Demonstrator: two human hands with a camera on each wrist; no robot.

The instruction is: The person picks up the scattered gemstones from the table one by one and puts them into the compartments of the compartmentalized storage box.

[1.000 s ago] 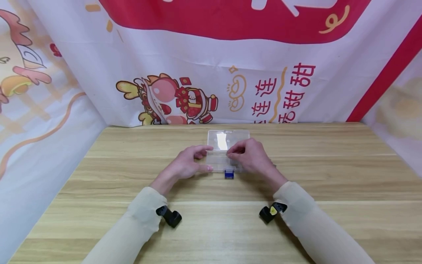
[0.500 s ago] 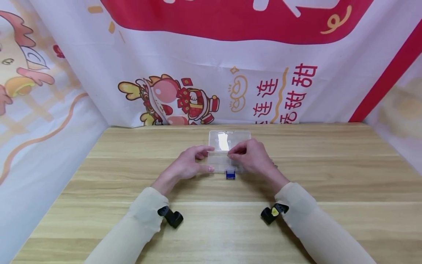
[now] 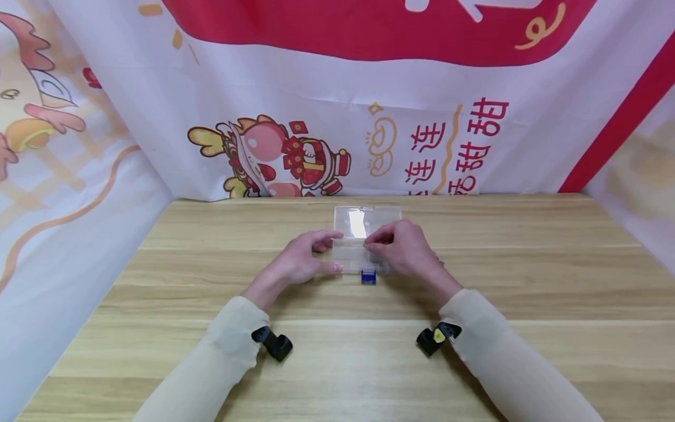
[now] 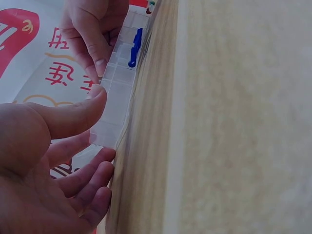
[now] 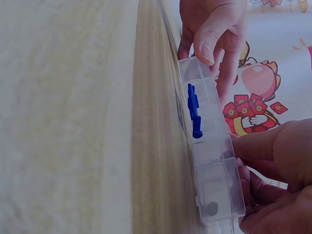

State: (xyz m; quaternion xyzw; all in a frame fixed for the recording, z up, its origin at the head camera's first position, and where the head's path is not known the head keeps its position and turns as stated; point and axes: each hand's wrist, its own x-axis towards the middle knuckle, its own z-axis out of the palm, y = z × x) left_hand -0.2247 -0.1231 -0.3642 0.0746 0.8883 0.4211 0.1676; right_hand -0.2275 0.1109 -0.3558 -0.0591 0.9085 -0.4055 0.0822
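A clear plastic compartment box [image 3: 349, 254] lies on the table with its lid [image 3: 378, 218] raised at the back. Its blue latch [image 3: 368, 277] hangs at the front edge. My left hand [image 3: 302, 258] grips the box's left end, thumb on the front rim and index finger toward the back. Over the middle compartments, my right hand [image 3: 406, 249] has thumb and index finger pinched together. A tiny dark bit shows at those fingertips in the left wrist view; I cannot tell what it is. One small dark round piece [image 5: 212, 208] shows in the right end compartment.
Small coloured things [image 4: 150, 7] lie beyond the box's right end, mostly behind my right wrist in the head view. A printed white and red cloth [image 3: 316, 88] hangs behind the wooden table [image 3: 337, 363]. Each sleeve carries a black wrist camera [image 3: 279, 347].
Both hands and the box hold the same positions. Only a slight shift of the whole head view shows.
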